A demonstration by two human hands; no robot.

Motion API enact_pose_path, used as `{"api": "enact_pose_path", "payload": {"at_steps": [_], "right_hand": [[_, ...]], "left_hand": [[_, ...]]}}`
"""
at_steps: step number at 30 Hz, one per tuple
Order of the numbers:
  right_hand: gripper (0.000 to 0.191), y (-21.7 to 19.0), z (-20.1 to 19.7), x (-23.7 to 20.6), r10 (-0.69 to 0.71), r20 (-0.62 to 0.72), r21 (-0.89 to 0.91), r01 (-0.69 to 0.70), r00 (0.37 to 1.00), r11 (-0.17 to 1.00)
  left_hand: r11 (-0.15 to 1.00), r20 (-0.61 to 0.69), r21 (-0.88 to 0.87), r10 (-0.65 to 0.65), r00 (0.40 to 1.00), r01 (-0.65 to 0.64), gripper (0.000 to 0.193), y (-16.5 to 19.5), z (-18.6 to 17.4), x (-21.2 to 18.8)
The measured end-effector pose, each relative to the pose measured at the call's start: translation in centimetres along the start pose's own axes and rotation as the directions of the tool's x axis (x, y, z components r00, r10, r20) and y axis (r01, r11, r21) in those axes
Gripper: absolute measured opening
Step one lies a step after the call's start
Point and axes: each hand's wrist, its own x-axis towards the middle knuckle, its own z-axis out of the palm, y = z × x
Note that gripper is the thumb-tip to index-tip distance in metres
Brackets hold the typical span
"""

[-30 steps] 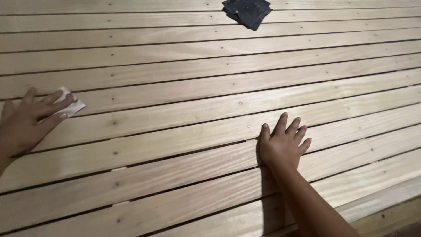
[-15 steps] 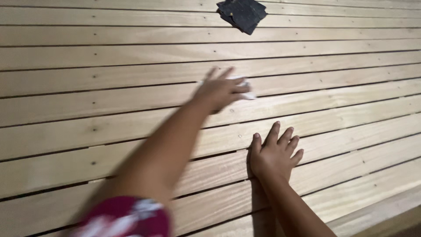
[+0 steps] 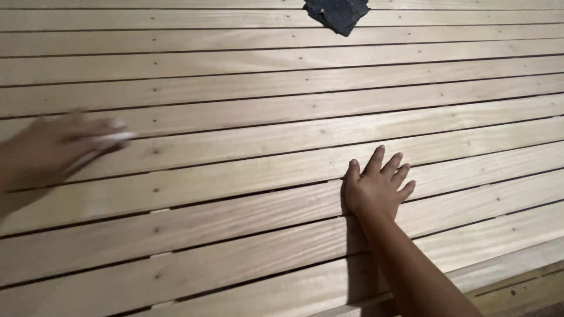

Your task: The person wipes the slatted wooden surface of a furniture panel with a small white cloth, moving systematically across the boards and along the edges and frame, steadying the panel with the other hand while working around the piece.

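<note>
left hand (image 3: 56, 147) blurred; dark sheet (image 3: 338, 13) cut off

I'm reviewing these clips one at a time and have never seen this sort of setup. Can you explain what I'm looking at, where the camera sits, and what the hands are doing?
There is no machine here: a person works with two bare hands, and the single picture comes from a camera worn on their head, looking down. The surface is a wide panel of pale wooden slats with dark gaps between them and small nail dots. The right hand lies flat on a slat, fingers spread, holding nothing. The left hand, blurred at the left edge, presses a small white piece against the wood; it is too blurred to say what it is. At the top edge lies a dark, rough-looking sheet, apart from both hands.
</note>
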Motion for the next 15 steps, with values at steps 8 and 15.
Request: {"api": "enact_pose_path", "payload": {"at_steps": [8, 15], "right_hand": [[0.081, -0.1, -0.1, 0.1, 0.001, 0.008, -0.015, -0.001, 1.000, 1.000], [0.081, -0.1, -0.3, -0.1, 0.000, 0.012, -0.016, 0.000, 1.000, 1.000]], "left_hand": [[0.869, 0.044, -0.322, -0.383, 0.923, 0.376, 0.057, 4.9, 2.1, -5.8], [0.641, -0.039, -0.767, -0.105, 0.994, 0.037, 0.059, 16.4, -3.4, 8.6]]}}
